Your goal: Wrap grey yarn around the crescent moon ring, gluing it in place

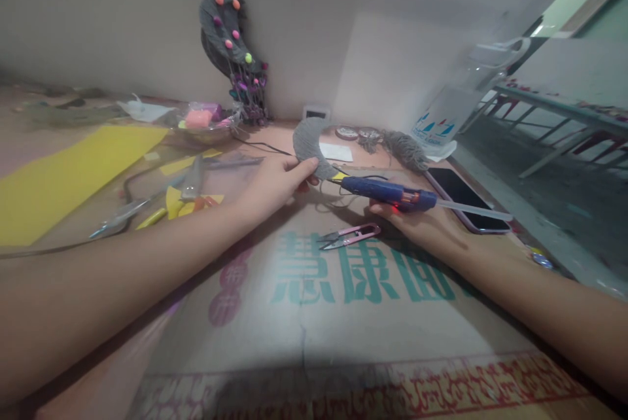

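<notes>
A crescent wrapped in grey yarn [310, 148] is pinched between the thumb and fingers of my left hand [289, 178]. My right hand [397, 214] is closed around a blue hot glue gun [377, 190], which has a small red light glowing on it. A pale glue stick [475, 210] sticks out of the gun's back end. The gun's yellow nozzle [338, 176] is at the crescent's lower tip; whether they touch I cannot tell. Pink-handled thread snips [350, 235] lie on the printed cardboard [235, 354] below my hands.
A decorated grey crescent [220, 37] with pompoms leans on the wall. To the left are yellow sheet [83, 178], scissors [122, 217] and a bowl of bright items [203, 122]. A phone [466, 201], a grey yarn bundle [405, 148] and a plastic jug [446, 103] stand or lie right.
</notes>
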Available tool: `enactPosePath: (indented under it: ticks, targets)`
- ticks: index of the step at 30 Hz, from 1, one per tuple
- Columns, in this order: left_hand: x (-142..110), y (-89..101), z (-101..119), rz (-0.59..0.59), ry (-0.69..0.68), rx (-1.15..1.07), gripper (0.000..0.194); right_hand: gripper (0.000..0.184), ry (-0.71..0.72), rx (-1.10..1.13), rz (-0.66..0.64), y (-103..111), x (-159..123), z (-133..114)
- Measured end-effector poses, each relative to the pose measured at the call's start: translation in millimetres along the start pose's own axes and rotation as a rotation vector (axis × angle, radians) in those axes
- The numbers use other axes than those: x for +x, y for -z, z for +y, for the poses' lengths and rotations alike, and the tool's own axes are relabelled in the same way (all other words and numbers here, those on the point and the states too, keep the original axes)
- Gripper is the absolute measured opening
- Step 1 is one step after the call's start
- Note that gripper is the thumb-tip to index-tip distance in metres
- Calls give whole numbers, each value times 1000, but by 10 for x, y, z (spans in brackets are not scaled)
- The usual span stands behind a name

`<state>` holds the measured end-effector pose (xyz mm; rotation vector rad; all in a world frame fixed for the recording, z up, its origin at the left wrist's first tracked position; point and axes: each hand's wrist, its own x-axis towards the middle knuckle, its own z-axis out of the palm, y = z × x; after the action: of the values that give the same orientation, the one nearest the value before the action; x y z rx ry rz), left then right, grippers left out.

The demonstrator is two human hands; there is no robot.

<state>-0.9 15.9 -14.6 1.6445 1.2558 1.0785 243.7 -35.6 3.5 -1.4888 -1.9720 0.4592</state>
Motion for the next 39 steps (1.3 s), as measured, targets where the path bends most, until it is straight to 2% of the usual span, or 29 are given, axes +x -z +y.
enactPosePath:
  ticks: [9,19,32,39]
  targets:
    - [-6,0,23,-2,0,-22,40,14,-29,-35,-22,16,-14,-54]
    - [48,2,-87,-12,12,-81,42,14,-7,-24,3,14,4,-25]
    - [60,-1,-101,-20,15,-120,40,18,-22,18,-1,7,9,-11]
    - [50,-12,-62,-17,-4,-100,41,17,29,-31,-3,0,13,14]
